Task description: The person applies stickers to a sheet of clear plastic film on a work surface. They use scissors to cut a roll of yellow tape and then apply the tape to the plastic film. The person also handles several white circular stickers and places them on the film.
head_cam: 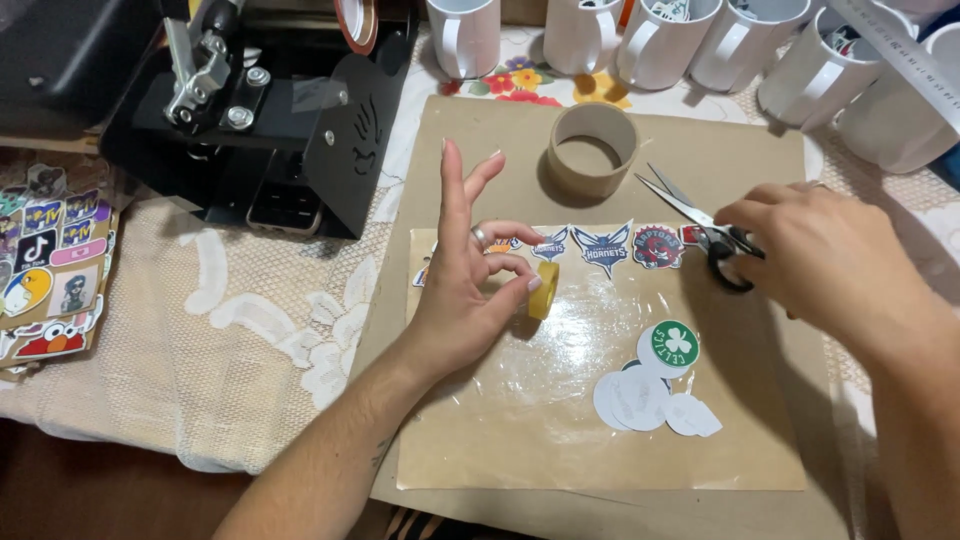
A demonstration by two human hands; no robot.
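Forearms come in from the bottom edge, ours, both bare. Our left hand [470, 290] has thumb and forefinger pinched on a small yellow tape roll [544, 290], held on edge just over the clear sheet [560, 370]; the other three fingers are spread and pointing up. Our right hand [820, 255] is wrapped over the black handles of the scissors [700, 225], fingers closed on them, blades slightly open and pointing away from the fingertips toward the empty cardboard ring [593, 150]. We judge cutting partly done: a row of cut-out logo stickers [600, 247] sits just beyond the left fingertips, running across to the scissor handles, and a pile of round cutouts [650, 390], one green and white on top, lies between the two hands, nearer our wrists. Whether any piece is taped down yet we cannot tell; glare on the sheet hides it. No strip is pulled off the roll, so taping looks unstarted to us. All this sits on brown paper [700, 460]. Well beyond both hands: a line of white mugs [660, 40]. Far left of the left hand: a black press machine [260, 110] and a sticker sheet [55, 270] on the lace tablecloth [230, 350].
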